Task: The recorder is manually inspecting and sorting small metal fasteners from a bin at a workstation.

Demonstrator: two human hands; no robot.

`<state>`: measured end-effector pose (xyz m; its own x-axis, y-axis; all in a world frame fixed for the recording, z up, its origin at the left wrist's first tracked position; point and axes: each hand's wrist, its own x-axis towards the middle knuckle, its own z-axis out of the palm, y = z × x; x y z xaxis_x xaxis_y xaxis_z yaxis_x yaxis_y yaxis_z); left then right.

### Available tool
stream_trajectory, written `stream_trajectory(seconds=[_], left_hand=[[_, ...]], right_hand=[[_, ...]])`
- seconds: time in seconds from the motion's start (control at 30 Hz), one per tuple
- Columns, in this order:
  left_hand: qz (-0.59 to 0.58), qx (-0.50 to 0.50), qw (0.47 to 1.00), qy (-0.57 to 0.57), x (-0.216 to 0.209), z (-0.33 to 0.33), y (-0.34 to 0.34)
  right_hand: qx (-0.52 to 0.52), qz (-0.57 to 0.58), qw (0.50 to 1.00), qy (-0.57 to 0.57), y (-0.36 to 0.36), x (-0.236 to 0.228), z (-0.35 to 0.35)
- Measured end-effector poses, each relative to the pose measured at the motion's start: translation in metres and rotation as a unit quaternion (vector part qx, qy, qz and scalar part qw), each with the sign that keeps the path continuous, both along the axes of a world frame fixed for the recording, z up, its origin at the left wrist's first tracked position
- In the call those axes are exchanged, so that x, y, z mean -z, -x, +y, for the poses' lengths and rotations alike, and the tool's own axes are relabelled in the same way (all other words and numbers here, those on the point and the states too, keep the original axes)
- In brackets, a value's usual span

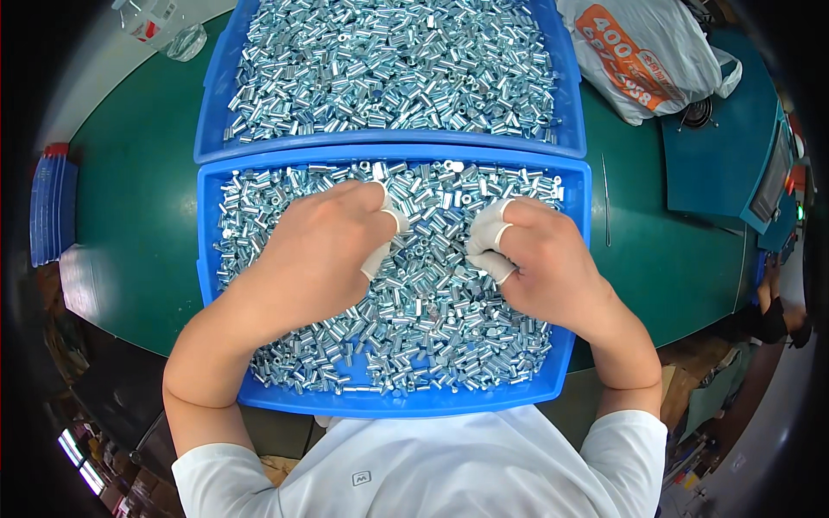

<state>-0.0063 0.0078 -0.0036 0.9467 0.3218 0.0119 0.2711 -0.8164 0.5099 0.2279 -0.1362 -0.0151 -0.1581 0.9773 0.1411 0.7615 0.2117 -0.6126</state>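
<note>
Resting on the heap of small shiny metal tubes (414, 302), the white-capped fingers (489, 231) of both hands curl in close, but I cannot tell if they pinch any. The left hand (315, 259) and right hand (544, 259) sit in the near blue tray (393, 404), whose walls keep tubes from rolling. A second full tray (389, 142) sits behind on the green bench (138, 198).

One view only, from a fisheye camera on the person's head, facing steeply down over the near blue tray (216, 259), which sits close below and fills the centre. Beyond that tray lies a second blue tray (570, 104) toward the top edge. The green table (138, 207) curves away on both sides of the near tray, its straight edges bent by the lens. The person's white shirt (414, 466) sits below the tray at the lower edge.
</note>
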Motion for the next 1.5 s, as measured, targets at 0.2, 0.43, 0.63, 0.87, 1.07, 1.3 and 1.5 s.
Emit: stream_trajectory(seconds=[0.2,0.43,0.63,0.87,1.07,1.3,1.5], left_hand=[[0.010,0.001,1.000,-0.013,0.000,-0.002,-0.001],[-0.003,0.007,1.000,-0.022,0.006,-0.008,-0.007],[0.039,0.012,0.999,-0.031,-0.001,-0.009,-0.007],[0.031,-0.009,0.999,0.001,-0.002,-0.006,-0.008],[0.038,-0.020,0.999,-0.001,-0.003,-0.009,-0.012],[0.028,-0.018,0.999,-0.015,0.005,-0.010,-0.011],[0.037,0.000,0.999,-0.007,0.000,-0.007,-0.009]], right_hand=[[-0.003,0.019,1.000,-0.007,0.002,0.004,-0.001],[0.001,0.138,0.990,-0.011,0.004,0.007,0.003],[0.047,0.129,0.990,0.011,-0.005,-0.005,0.001],[0.055,0.051,0.997,0.035,-0.010,-0.014,-0.002],[0.014,-0.005,0.999,-0.029,-0.005,-0.010,0.002],[0.016,-0.047,0.999,-0.008,-0.011,-0.009,0.000],[0.056,-0.027,0.997,-0.043,-0.018,-0.011,-0.003]])
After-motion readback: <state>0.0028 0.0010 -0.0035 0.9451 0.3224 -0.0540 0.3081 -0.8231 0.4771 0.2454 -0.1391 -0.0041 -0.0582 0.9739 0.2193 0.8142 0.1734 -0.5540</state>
